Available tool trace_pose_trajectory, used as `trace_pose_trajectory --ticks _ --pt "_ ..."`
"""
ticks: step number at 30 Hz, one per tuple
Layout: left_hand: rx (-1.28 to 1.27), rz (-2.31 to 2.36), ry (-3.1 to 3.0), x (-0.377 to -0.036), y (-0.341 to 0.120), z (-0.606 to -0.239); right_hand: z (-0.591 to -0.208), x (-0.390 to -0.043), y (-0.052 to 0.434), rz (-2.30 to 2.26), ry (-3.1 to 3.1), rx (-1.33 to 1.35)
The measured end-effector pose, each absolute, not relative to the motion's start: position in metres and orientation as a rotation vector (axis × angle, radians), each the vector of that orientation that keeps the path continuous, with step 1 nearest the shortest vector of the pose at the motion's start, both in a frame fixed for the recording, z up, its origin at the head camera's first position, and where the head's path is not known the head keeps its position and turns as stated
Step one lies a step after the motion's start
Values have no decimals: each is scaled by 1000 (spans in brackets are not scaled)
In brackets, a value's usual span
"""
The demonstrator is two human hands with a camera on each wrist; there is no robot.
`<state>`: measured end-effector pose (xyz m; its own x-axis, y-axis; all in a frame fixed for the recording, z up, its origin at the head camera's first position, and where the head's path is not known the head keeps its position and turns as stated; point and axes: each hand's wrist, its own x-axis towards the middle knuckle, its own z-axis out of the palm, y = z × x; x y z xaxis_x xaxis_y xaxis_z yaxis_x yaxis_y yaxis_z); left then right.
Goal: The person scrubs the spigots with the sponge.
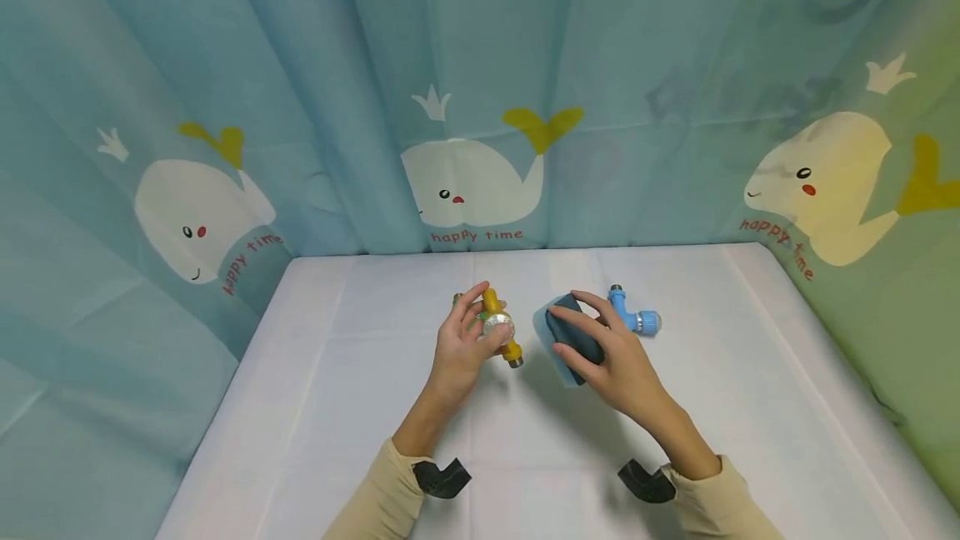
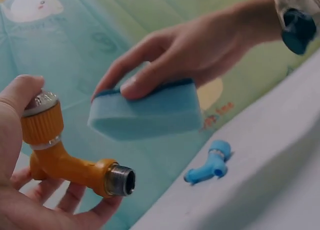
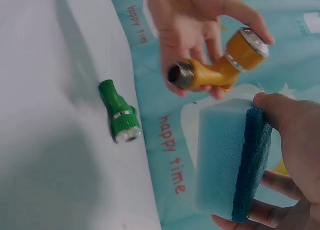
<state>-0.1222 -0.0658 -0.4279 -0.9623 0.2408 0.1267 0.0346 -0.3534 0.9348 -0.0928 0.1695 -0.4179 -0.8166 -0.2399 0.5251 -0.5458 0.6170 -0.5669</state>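
Note:
My left hand (image 1: 457, 357) holds a yellow-orange angle valve (image 2: 67, 165) up off the table, the thumb on its silver-capped knob and fingers beneath the body. A threaded metal end points toward the right hand. Just to the right, my right hand (image 1: 622, 361) grips a light-blue sponge (image 2: 150, 117) with a dark-blue scouring side, thumb and fingers on opposite edges. Sponge and valve are apart, both raised. Beyond the right hand, a blue angle valve (image 1: 637, 319) lies on the table. A green angle valve (image 3: 119, 112) lies near the left hand, mostly hidden in the head view.
The white-covered table (image 1: 360, 407) ends at the back against a light-blue curtain (image 1: 330, 107) printed with whales. Black wrist bands (image 1: 442, 479) sit on both forearms over beige sleeves (image 1: 382, 494).

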Motion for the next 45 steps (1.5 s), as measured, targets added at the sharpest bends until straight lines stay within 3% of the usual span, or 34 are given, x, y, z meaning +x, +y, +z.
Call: trace_pose_trajectory --ticks 16,28,45 --pt "333 2337 1615 -121 -66 -436 -424 -91 185 1088 -2443 563" --pt "570 2309 1526 -123 -75 -439 -422 -90 195 1083 -2422 539" --pt "386 2350 1660 -121 -69 -440 -420 -89 186 1084 -2297 573"
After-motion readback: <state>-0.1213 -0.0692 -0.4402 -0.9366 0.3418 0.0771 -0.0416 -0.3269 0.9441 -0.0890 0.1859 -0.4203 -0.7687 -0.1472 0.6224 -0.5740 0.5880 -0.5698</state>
